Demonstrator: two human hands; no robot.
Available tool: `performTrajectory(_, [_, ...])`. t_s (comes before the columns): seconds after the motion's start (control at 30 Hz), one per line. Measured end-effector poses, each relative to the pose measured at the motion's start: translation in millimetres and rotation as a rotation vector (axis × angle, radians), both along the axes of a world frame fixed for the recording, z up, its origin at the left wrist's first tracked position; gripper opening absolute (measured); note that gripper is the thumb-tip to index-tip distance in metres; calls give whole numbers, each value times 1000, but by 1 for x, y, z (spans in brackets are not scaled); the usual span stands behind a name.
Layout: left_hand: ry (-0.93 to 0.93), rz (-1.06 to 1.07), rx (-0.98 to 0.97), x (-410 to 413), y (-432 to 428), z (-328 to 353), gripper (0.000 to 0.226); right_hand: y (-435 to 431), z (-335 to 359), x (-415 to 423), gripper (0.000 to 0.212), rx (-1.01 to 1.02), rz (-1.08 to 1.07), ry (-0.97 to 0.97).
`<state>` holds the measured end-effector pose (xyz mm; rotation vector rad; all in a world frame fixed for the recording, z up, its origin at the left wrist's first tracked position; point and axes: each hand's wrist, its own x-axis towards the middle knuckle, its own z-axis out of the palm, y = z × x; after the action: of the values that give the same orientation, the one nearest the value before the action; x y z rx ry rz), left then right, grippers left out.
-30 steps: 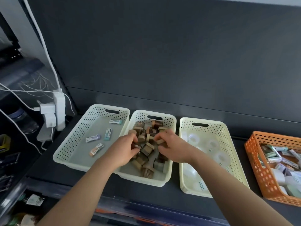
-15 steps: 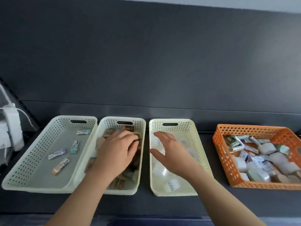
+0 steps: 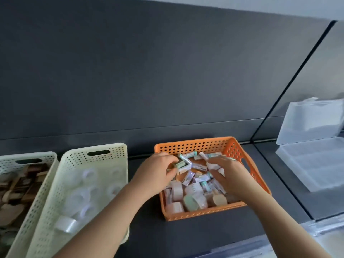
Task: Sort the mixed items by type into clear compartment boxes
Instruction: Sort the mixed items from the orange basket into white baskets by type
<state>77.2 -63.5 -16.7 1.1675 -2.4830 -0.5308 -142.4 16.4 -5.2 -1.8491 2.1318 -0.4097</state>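
Two-handed, digs into the orange basket (image 3: 188,146) of mixed items (image 3: 195,199), left hand (image 3: 154,174) pinching a mint-ended carton (image 3: 181,165), right hand (image 3: 229,176) curled round a white carton (image 3: 212,166), both probably light, stiff and slick, best nipped across the long flat sides to avoid crushing.

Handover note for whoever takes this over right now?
Left hand: pinches a small green-ended box in the orange basket.
Right hand: grips a small white box there too.
Done: brown wooden pieces fill the left cream basket, clear tape rolls the next cream basket.
Left: orange basket holds many more small boxes and pastel cases; clear compartment boxes wait at the right, apart from both hands.
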Motion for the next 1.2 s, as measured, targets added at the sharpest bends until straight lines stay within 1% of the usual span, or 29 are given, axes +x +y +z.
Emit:
performTrajectory(0.07, [-67, -2, 82, -32, -7, -13, 32, -8, -12, -30, 35, 36, 9, 27])
performTrajectory(0.2, [-233, 8, 185, -75, -20, -34, 35, -33, -31, -59, 43, 100, 117, 62])
performTrajectory(0.3, [-390, 20, 139, -91, -23, -37, 20, -49, -41, -65, 47, 179, 184, 70])
performTrajectory(0.37, [-455, 12, 100, -95, -25, -39, 13, -53, -44, -69, 42, 195, 225, 88])
performTrajectory(0.43, [-449, 4, 117, -95, -27, -41, 19, -53, -42, -75, 36, 199, 259, 60])
performTrajectory(0.5, [-453, -17, 169, -95, -27, -41, 35, -52, -35, -82, 35, 206, 287, 21])
performTrajectory(0.57, [-503, -56, 219, -94, -28, -39, 48, -48, -26, -89, 37, 217, 324, 8])
performTrajectory(0.63, [-535, -78, 222, -93, -29, -37, 47, -44, -16, -95, 38, 226, 364, -28])
performTrajectory(0.73, [-475, -50, 220, -88, -30, -38, 36, -37, -7, -99, 38, 274, 425, -59])
performTrajectory(0.8, [-426, -35, 226, -86, -29, -39, 28, -34, -9, -101, 38, 334, 459, -22])
performTrajectory(0.87, [-327, -8, 269, -84, -28, -38, 20, -32, -12, -103, 34, 395, 471, -9])
performTrajectory(0.97, [-126, 52, 349, -85, -30, -31, 12, -35, -12, -104, 25, 437, 456, -118])
performTrajectory(1.03, [-70, 78, 399, -92, -31, -28, 11, -37, -12, -104, 19, 396, 415, -217])
performTrajectory(1.1, [-87, 101, 540, -102, -28, -30, 15, -40, -14, -103, 16, 301, 346, -292])
performTrajectory(1.13, [-137, 90, 600, -106, -26, -31, 16, -42, -15, -103, 15, 255, 315, -315])
performTrajectory(1.2, [-261, 44, 623, -113, -24, -38, 19, -47, -20, -100, 16, 183, 272, -317])
